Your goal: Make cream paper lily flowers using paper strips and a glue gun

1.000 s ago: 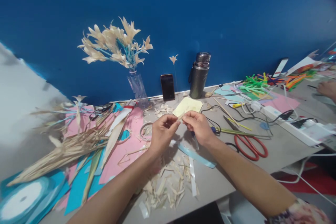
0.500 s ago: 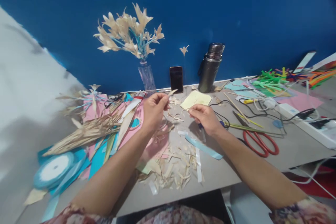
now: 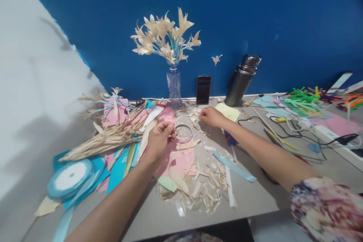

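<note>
My left hand [image 3: 161, 138] is closed in a pinch beside a grey ring that looks like a tape roll [image 3: 190, 136]; whatever its fingertips hold is hidden. Over the small husk scraps [image 3: 194, 112] near the phone, my right hand [image 3: 211, 116] is closed with its fingertips turned down, and I cannot make out anything in them. Yellow paper [image 3: 231, 112] lies partly behind the right wrist. Below the left hand, pink paper [image 3: 181, 159] carries pale husk strips. A glue gun [image 3: 231, 140] with a blue body lies under the right forearm.
Husk flowers [image 3: 167, 32] stand in a clear bottle [image 3: 174, 87] by the wall. A phone [image 3: 203, 90] and a dark flask [image 3: 242, 81] are to its right. Dried husks [image 3: 104, 143] and a blue ribbon spool [image 3: 70, 177] lie left. A power strip [image 3: 334, 140] and cables lie right.
The view has shifted. My left hand has come down beside the ring, and the husk piece at its fingertips no longer shows. My right hand has moved left to the scraps.
</note>
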Motion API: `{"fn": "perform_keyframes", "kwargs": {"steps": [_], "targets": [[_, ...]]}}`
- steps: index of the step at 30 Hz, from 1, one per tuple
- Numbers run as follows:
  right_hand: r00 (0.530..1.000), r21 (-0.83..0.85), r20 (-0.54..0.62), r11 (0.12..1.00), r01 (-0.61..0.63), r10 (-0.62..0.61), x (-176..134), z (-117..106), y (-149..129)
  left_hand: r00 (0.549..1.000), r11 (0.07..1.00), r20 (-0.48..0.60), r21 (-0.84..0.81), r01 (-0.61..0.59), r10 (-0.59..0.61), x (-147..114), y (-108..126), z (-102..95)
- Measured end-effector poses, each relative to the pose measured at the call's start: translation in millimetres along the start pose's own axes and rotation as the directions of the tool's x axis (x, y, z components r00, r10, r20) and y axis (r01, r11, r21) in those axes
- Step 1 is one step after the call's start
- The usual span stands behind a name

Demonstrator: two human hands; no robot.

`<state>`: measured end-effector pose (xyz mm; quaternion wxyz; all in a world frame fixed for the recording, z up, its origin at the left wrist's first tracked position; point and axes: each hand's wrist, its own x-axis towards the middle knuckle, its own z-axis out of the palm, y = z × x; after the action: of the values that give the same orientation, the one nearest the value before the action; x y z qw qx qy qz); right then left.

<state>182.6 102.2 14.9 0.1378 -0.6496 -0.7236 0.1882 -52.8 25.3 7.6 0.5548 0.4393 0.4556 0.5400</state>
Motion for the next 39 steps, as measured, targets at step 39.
{"fn": "perform_keyframes", "kwargs": {"steps": [39], "targets": [[0.778, 0.300, -0.578, 0.822, 0.484, -0.247, -112, 9, -37, 0.853, 0.769, 0.412, -0.413, 0.488, -0.320, -43, 27, 43.8]]}}
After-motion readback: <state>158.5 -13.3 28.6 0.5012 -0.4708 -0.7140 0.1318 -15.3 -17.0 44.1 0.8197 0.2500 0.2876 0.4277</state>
